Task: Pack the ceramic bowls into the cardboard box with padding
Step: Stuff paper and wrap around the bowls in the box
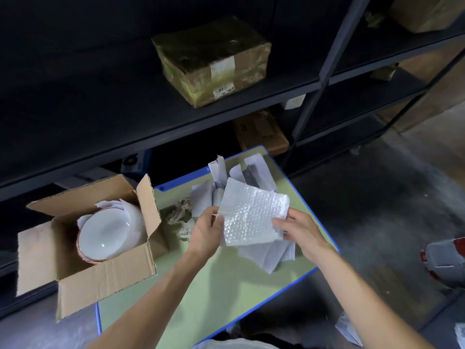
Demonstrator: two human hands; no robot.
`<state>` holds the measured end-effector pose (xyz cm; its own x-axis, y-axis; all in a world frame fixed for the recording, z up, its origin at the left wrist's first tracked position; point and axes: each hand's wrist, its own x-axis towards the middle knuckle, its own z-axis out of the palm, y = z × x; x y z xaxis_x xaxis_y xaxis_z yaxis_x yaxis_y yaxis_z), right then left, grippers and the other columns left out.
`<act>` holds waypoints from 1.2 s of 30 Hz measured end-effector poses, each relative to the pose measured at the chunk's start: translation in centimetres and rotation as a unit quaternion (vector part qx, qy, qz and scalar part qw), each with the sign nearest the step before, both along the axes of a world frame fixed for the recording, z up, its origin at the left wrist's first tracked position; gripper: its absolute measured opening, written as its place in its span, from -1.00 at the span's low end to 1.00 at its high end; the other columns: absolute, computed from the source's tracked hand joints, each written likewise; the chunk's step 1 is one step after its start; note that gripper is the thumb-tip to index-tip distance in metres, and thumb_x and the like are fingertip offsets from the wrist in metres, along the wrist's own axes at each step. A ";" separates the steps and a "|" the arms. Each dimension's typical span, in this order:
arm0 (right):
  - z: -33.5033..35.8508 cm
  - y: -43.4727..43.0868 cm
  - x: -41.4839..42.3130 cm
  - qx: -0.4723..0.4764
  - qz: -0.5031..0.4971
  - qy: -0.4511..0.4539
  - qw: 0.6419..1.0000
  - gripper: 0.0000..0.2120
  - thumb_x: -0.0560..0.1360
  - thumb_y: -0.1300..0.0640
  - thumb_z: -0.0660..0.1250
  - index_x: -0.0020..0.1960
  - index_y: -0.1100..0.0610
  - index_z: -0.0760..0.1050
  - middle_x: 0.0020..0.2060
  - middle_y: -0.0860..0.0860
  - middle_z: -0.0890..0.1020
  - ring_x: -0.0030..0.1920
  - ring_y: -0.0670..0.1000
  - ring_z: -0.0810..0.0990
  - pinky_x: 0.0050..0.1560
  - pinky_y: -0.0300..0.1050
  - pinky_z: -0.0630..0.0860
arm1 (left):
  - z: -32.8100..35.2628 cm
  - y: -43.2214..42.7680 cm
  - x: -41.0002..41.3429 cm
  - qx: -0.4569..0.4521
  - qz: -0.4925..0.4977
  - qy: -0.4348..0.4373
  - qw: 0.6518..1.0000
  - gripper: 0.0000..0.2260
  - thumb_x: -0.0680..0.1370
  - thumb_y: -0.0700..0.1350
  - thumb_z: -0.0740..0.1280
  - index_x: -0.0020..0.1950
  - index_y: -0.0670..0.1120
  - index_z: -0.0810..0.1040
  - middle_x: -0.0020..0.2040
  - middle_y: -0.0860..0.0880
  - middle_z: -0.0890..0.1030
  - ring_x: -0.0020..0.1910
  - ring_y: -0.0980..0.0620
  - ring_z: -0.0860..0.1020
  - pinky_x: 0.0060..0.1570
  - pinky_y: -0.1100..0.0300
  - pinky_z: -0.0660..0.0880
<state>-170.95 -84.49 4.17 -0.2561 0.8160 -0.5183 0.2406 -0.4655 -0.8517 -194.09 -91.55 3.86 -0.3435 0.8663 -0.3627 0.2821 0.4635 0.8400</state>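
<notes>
- The left hand (206, 233), at the centre of the frame, grips the left edge of a bubble-wrap sheet (254, 214), with the fingers curled round that edge.
- The right hand (300, 233) pinches the sheet's right edge, the thumb on top and the other fingers behind it.
- The sheet is held between both hands, above the table (226, 288), tilted toward the camera and roughly square.
- The table is pale green with a blue rim and runs from bottom centre to the middle of the frame.
- The cardboard box (108, 280) sits at the left of the frame on the table's left corner, overhanging the edge, with all its flaps open.
- Inside the box lies a ceramic bowl (105, 235), white inside and reddish outside, tilted with its opening toward the camera.
- White wrapping (110, 205) shows behind the bowl, against the box's far side.
- A pile of grey-white paper sheets (261, 255) lies on the table under and behind the hands.
- Crumpled brown paper (180, 217) lies between the box and the left hand.
- A dark shelf (100, 117) fills the upper frame and holds a taped brown parcel (214, 61).
- A grey and red shoe (444, 260) shows at the right edge, on the floor.
</notes>
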 end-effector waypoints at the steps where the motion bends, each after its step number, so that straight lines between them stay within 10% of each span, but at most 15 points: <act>1: 0.2 0.0 -0.3 -0.007 -0.001 0.007 1.000 -0.84 0.50 0.19 0.44 0.08 0.10 0.65 -0.01 0.07 0.73 0.02 0.10 0.71 0.03 0.04 0.66 | 0.4 0.0 -0.1 0.001 0.011 -0.010 1.000 -0.87 0.64 -0.07 0.20 0.10 0.01 0.52 -0.13 0.01 0.63 -0.18 -0.04 0.57 -0.24 0.12 0.47; 12: 7.3 2.7 -3.0 0.093 0.151 -0.081 0.981 -0.84 0.49 0.24 0.38 0.05 0.10 0.59 -0.10 0.08 0.71 -0.11 0.04 0.71 -0.25 -0.19 0.60 | 6.9 0.5 -2.7 0.113 -0.006 0.032 0.993 -0.53 0.51 -0.07 0.38 0.36 0.17 0.31 0.11 0.18 0.57 -0.02 0.17 0.58 -0.04 0.24 0.54; 17: 11.5 4.0 -6.3 0.165 0.275 -0.114 0.940 -0.76 0.51 0.27 0.38 0.07 -0.03 0.64 -0.18 -0.19 0.69 -0.19 -0.21 0.64 -0.24 -0.31 0.55 | 11.6 0.7 -6.1 0.174 -0.097 0.299 0.933 -0.61 0.55 0.00 0.39 0.37 0.13 0.44 0.08 0.20 0.58 0.01 0.22 0.52 0.14 0.69 -0.05; 20: 13.8 4.6 -8.8 0.214 0.314 -0.131 0.915 -0.78 0.46 0.18 0.39 0.01 -0.10 0.65 -0.22 -0.23 0.66 -0.24 -0.25 0.58 -0.25 -0.31 0.44 | 13.3 -0.2 -8.0 0.150 -0.134 0.351 0.915 -0.85 0.59 0.00 0.34 0.13 0.03 0.61 -0.03 0.09 0.65 -0.01 0.03 0.57 0.07 0.17 0.43; 24: 16.1 4.6 -13.1 0.248 0.352 -0.120 0.895 -0.80 0.49 0.12 0.36 0.01 -0.16 0.63 -0.10 -0.19 0.71 -0.09 -0.18 0.67 -0.09 -0.09 0.56 | 14.6 -3.2 -10.8 0.165 -0.040 0.331 0.928 -0.91 0.60 -0.03 0.32 0.03 0.02 0.60 -0.22 0.08 0.62 -0.23 0.05 0.56 -0.27 0.29 0.39; 28: 18.8 3.0 -18.8 0.345 0.375 -0.126 0.851 -0.73 0.55 0.12 0.29 -0.09 -0.26 0.62 -0.16 -0.40 0.64 -0.11 -0.38 0.58 -0.17 -0.25 0.50 | 15.2 -7.1 -13.4 0.190 0.045 0.296 0.935 -0.92 0.59 -0.06 0.35 0.03 0.03 0.63 -0.17 0.14 0.65 -0.20 0.10 0.57 -0.17 0.15 0.48; 36: 24.1 -1.2 -29.7 0.483 0.467 -0.119 0.731 -0.65 0.55 0.24 0.19 -0.01 -0.13 0.66 -0.13 -0.23 0.66 -0.08 -0.20 0.58 -0.20 -0.43 0.44 | 15.8 -14.2 -18.1 0.174 0.168 0.254 0.936 -0.76 0.57 -0.09 0.34 0.09 0.27 0.57 -0.04 0.41 0.60 -0.04 0.37 0.55 -0.21 0.51 0.39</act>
